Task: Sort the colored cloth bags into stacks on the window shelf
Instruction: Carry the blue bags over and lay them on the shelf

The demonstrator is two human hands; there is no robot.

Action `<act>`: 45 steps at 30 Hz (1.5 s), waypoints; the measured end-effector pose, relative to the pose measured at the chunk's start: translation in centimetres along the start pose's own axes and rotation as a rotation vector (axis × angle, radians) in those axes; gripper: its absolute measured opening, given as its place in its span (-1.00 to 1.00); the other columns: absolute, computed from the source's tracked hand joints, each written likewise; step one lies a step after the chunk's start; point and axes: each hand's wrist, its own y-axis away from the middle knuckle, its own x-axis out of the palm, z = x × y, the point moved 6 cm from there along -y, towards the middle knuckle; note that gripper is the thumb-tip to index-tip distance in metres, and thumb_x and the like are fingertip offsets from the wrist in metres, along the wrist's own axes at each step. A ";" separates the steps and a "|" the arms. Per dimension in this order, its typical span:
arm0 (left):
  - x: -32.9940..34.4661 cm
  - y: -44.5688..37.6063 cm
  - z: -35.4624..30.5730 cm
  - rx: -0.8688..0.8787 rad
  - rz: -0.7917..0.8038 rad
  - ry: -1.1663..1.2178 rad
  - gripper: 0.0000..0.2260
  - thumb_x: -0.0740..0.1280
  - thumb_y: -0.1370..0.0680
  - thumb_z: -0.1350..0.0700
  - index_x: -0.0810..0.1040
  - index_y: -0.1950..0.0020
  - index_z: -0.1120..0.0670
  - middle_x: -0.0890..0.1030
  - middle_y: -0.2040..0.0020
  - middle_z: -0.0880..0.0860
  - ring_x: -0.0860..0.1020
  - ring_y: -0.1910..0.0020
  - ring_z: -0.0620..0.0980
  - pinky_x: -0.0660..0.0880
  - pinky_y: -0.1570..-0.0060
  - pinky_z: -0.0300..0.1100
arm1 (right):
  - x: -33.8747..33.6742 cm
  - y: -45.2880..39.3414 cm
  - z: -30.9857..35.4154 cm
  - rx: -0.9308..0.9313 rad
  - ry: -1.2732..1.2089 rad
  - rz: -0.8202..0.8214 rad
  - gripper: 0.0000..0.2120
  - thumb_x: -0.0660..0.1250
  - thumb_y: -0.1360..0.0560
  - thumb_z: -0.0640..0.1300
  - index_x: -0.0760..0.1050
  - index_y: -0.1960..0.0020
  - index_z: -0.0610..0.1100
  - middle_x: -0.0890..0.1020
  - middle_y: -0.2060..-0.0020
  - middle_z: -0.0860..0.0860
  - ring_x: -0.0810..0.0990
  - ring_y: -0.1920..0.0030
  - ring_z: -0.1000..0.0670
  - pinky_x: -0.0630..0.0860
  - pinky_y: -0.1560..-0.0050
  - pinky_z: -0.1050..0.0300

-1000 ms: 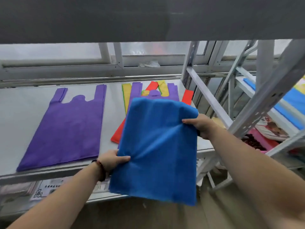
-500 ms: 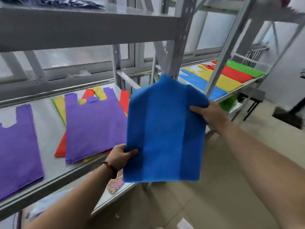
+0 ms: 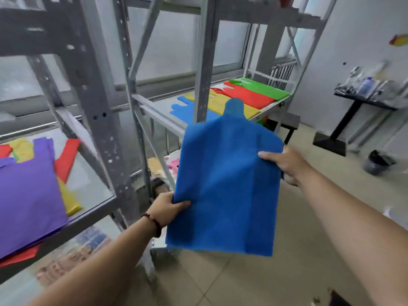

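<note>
The far shelf (image 3: 268,107) bears blue, yellow, red, green bags side by side.

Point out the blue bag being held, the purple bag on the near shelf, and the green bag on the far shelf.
blue bag (image 3: 225,188), head view, middle of its front panel.
purple bag (image 3: 28,195), head view, centre of its body.
green bag (image 3: 262,87), head view, middle of its visible surface.

Blue bag (image 3: 225,184) matt fibrous cloth; rack (image 3: 106,120) scuffed grey metal
</note>
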 end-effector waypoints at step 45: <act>0.1 -37.1 -11.2 -0.503 -1.160 -0.096 -0.71 0.40 -0.46 0.17 0.56 -0.14 0.27 0.63 -0.10 0.23 0.59 -0.09 0.15 0.49 -0.13 -0.07 | 13.3 -60.9 5.1 0.107 0.260 0.835 -0.56 0.27 -0.46 -0.41 0.38 -0.33 -0.25 0.64 0.08 -0.13 0.63 0.39 -0.02 0.53 0.47 0.25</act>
